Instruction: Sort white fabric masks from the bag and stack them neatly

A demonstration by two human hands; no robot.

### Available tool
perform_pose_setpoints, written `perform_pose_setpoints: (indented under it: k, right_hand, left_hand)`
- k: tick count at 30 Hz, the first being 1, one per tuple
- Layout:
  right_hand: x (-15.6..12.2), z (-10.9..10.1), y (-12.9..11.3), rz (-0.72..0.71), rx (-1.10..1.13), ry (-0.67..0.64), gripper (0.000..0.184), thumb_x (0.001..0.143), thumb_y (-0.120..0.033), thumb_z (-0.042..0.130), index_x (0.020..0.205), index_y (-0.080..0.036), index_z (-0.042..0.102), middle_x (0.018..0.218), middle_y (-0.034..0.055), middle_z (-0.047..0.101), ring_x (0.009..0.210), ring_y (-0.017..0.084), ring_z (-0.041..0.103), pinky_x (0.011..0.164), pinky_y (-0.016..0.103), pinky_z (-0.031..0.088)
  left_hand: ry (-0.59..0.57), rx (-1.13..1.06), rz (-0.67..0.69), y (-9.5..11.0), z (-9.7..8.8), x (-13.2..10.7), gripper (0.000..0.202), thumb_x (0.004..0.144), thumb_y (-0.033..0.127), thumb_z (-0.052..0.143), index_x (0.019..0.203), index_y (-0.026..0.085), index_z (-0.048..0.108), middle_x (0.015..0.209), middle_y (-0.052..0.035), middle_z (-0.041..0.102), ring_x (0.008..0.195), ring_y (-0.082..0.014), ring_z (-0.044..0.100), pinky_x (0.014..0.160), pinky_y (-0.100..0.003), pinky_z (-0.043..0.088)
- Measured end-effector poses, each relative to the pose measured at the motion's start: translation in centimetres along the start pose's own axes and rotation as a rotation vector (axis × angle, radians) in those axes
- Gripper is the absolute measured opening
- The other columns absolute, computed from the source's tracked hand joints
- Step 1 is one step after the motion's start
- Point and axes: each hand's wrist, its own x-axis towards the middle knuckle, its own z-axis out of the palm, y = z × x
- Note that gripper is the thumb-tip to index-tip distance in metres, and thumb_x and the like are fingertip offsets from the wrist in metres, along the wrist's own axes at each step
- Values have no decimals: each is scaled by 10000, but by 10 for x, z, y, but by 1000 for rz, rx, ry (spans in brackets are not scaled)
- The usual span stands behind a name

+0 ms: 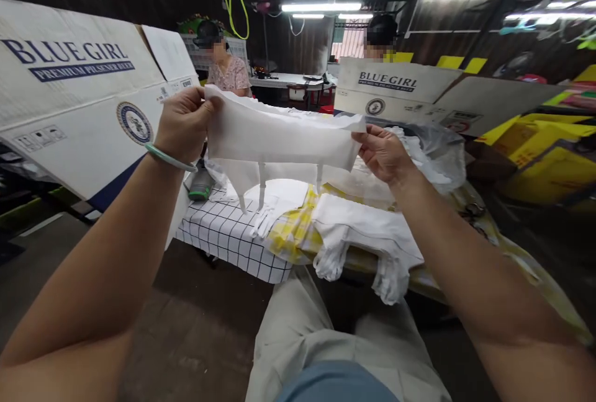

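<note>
I hold a white glove stretched sideways in the air between both hands, its fingers hanging down. My left hand, with a pale green bangle on the wrist, pinches the glove's left end. My right hand pinches its right end. Below, more white gloves lie piled on a table covered with a checked cloth, some drooping over the near edge.
Large white "Blue Girl" cardboard boxes stand at left and at back right. Two other people sit behind the table. A clear plastic bag lies at right, yellow boxes beyond. My knees are under the table edge.
</note>
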Motion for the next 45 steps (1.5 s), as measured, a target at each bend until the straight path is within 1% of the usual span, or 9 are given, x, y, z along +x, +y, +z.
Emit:
perform_pose_setpoints:
  k: [5,10,14,19,24,29,37,41,45]
  right_hand:
    - [-75,-50,-50,-52,-130,148,256,700,-329,740,907,-241,619,907,-26,687,899,158,644,780,295,533]
    - [-153,-94,-55,4,-228,362,380,648,-324,759,962,-267,553,848,-43,652,734,131,630,609,230,501]
    - [-180,-125,-25,84,-241,490,434,621,-290,744,977,-253,500,779,-47,620,665,123,600,614,232,481]
    - [-170,-167,47,320,-487,661,353,690,-282,595,1012,-210,466,780,-13,615,689,145,600,662,265,493]
    - [-167,-192,94,499,-663,730,403,679,-308,600,1046,-177,497,764,-3,615,687,164,599,648,274,481]
    - [-170,-196,93,512,-742,722,397,693,-284,574,1076,-191,526,792,7,648,702,172,599,677,277,470]
    - [-163,-200,92,505,-944,685,401,737,-269,513,1128,-180,529,817,33,667,739,193,601,714,295,462]
    - [-162,-203,91,527,-976,663,376,745,-272,529,1107,-172,544,827,34,665,743,186,598,722,296,466]
    - [-165,-201,88,546,-1084,579,423,742,-201,545,1163,-158,536,879,39,662,795,184,606,784,307,476]
  left_hand:
    - [-140,-255,-106,15,60,-44,196,765,252,723,874,111,642,727,-21,620,713,-115,573,738,-262,476]
    - [-233,-330,-365,-5,111,-96,220,702,308,762,754,144,626,656,10,564,586,-88,523,585,-211,447]
    - [-321,-266,-561,-57,150,-113,226,673,335,745,706,158,609,621,22,542,531,-88,494,515,-215,403]
    - [-360,-88,-881,-131,201,-125,149,637,267,700,678,160,605,589,20,558,527,-102,518,532,-240,431]
    - [-364,87,-1018,-170,224,-141,197,555,260,746,654,182,595,481,28,512,484,-160,539,491,-296,440]
    - [-363,117,-1002,-183,221,-136,227,521,202,746,717,177,633,569,11,593,546,-156,579,536,-286,472]
    - [-331,248,-916,-200,216,-125,183,540,207,713,704,172,638,565,28,578,538,-126,544,567,-257,463]
    - [-439,515,-691,-203,221,-124,203,624,245,673,811,168,683,727,-29,668,713,-194,628,708,-297,497]
    - [-565,773,-256,-189,233,-132,444,768,215,555,1199,116,595,1195,-155,618,1100,-277,583,963,-389,443]
